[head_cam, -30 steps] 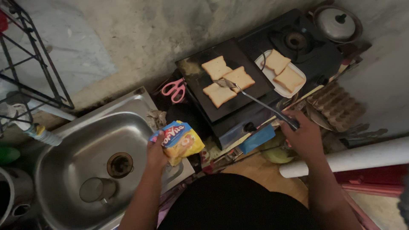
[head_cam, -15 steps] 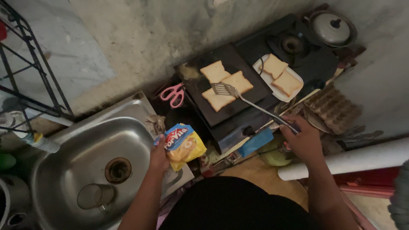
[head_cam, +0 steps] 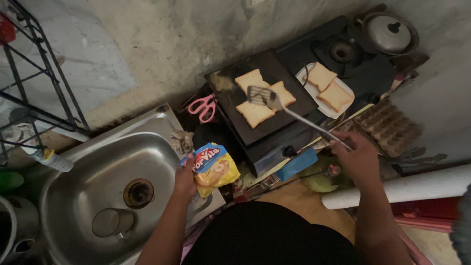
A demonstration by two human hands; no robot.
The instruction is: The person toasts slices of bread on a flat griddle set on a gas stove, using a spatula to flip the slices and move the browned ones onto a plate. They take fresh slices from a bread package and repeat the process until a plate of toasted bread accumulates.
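Holding spatula [head_cam: 261, 95] over bread slices [head_cam: 254, 113], right hand [head_cam: 357, 158].

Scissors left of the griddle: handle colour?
Pink handles on the scissors, clearest in the head view, lying between the sink and the black griddle.

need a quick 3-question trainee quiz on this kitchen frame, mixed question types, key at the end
1. True or false: the left hand holds a yellow and blue packet beside the sink.
2. How many bread slices lie on the black griddle?
A. two
B. three
C. five
3. Fill in: the right hand holds a metal ____ whose slotted head is over the bread.

Key
1. True.
2. B. Three slices on the griddle; two more sit on the white plate.
3. Spatula.
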